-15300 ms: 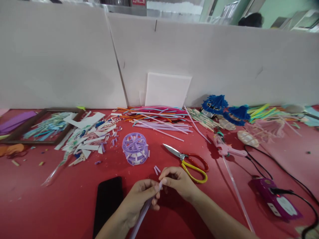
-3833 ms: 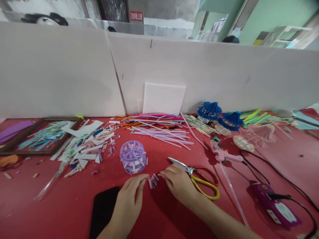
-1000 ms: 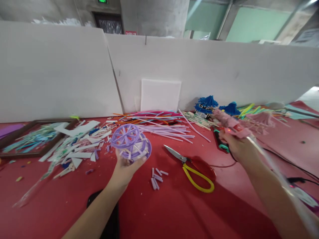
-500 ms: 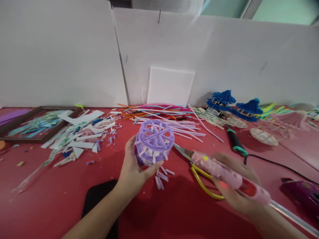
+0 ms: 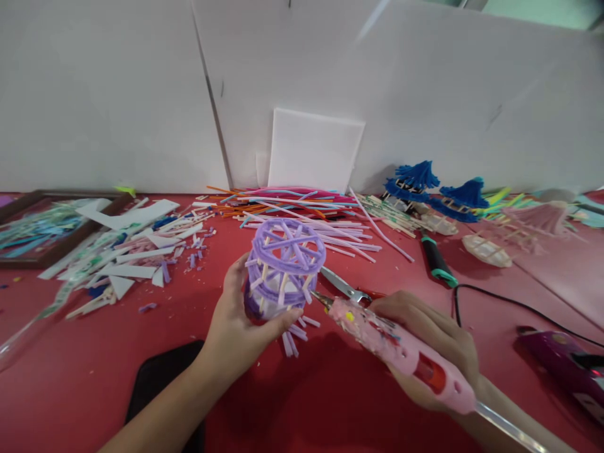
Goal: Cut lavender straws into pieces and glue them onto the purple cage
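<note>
My left hand [image 5: 248,318] wraps around a round purple pipe-cleaner model [image 5: 289,248], its fingers mostly hidden behind it. Two stacked purple rings with crossing spokes and short pale posts make up its upper part. In my right hand [image 5: 434,333] is a pink hot glue gun [image 5: 391,343], a clear glue stick [image 5: 507,428] jutting from its rear. The gun's metal nozzle points at the lower ring, touching it or very close. Behind the gun lie scissors [image 5: 344,286], their handles mostly covered. Short lilac pieces [image 5: 290,345] rest on the table below the model.
Pipe cleaners [image 5: 292,204] are heaped at the back. White scraps [image 5: 136,267] and a brown frame [image 5: 33,255] lie left, a black phone-like slab [image 5: 165,390] in front. At right are blue roofed models [image 5: 415,179], a black-and-green tool [image 5: 438,261] with a cord, and a purple device [image 5: 561,362].
The glue gun has moved left, bringing its nozzle up to the model's lower ring. The model is tilted so more of its side shows. My view has shifted slightly.
</note>
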Demonstrator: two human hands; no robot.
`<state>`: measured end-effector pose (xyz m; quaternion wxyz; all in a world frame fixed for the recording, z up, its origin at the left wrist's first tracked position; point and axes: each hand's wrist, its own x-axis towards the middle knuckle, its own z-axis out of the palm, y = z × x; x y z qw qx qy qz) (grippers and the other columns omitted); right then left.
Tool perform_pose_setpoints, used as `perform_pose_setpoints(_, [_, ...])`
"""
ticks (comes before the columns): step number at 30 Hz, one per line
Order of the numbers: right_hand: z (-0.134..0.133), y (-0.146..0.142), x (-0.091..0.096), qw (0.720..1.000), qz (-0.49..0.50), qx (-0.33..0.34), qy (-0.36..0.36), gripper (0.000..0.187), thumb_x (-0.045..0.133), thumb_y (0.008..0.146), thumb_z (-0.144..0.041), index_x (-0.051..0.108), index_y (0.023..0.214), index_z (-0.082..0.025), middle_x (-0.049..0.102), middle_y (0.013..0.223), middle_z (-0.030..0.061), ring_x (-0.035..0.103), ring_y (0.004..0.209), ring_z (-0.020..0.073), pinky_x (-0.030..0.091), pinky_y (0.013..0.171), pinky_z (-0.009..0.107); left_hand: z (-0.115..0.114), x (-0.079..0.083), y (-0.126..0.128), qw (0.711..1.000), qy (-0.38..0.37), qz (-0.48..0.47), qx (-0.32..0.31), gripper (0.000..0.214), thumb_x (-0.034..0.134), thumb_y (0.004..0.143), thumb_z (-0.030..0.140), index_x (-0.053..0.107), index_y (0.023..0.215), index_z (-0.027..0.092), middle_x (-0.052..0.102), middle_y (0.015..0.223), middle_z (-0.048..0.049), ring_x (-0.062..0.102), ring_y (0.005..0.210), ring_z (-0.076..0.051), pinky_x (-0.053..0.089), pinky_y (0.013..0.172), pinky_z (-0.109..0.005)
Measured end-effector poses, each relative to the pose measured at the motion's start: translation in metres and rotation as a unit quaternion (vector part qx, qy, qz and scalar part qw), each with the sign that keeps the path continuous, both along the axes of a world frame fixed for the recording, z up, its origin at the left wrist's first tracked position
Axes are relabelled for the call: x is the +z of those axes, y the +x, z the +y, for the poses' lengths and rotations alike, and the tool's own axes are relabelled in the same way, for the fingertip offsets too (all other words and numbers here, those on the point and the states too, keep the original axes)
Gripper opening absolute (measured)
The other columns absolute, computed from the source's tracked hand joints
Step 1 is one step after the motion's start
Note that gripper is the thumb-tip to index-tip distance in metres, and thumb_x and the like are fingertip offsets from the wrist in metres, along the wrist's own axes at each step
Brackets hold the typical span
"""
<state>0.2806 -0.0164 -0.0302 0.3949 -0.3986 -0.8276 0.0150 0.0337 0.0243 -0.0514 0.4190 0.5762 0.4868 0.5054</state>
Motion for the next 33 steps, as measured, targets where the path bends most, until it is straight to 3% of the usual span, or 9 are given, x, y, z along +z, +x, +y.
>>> perform_pose_setpoints(14, [0.001,-0.002,-0.004,1.0,-0.003,-0.011,0.029,0.015,0.054,0.078,-0.02,0.053,0.093,-0.02,0.061,0.073,0.0045,0.059,0.06,0.017,0.047,0.053,0.028,0.002,0.0,0.0,1.0,0.012,0.026,-0.003,0.083,0.079,0.063,0.032,0.032,0.131,0.023,0.054,0.128,-0.0137,0.059,0.114,-0.031,0.05,0.095,-0.046])
perform_pose_setpoints(22, [-0.003,-0.004,-0.006,0.999,0.011,-0.051,-0.013,0.017,0.055,0.075,-0.015,0.052,0.09,-0.023,0.061,0.073,0.0027,0.058,0.061,0.0167,0.047,0.055,0.028,0.001,0.005,0.002,0.999,0.024,0.047,-0.002,0.079,0.077,0.064,0.033,0.033,0.129,0.023,0.054,0.129,-0.0122,0.058,0.115,-0.029,0.049,0.097,-0.043])
perform_pose_setpoints(33, [-0.002,0.006,-0.02,0.997,0.022,-0.062,-0.051,0.008,0.055,0.077,-0.03,0.054,0.079,-0.023,0.061,0.068,0.0045,0.057,0.058,0.0196,0.048,0.054,0.032,0.002,0.0,0.001,1.0,0.008,0.027,0.0,0.08,0.078,0.065,0.032,0.032,0.13,0.025,0.052,0.129,-0.0105,0.057,0.116,-0.027,0.047,0.099,-0.045])
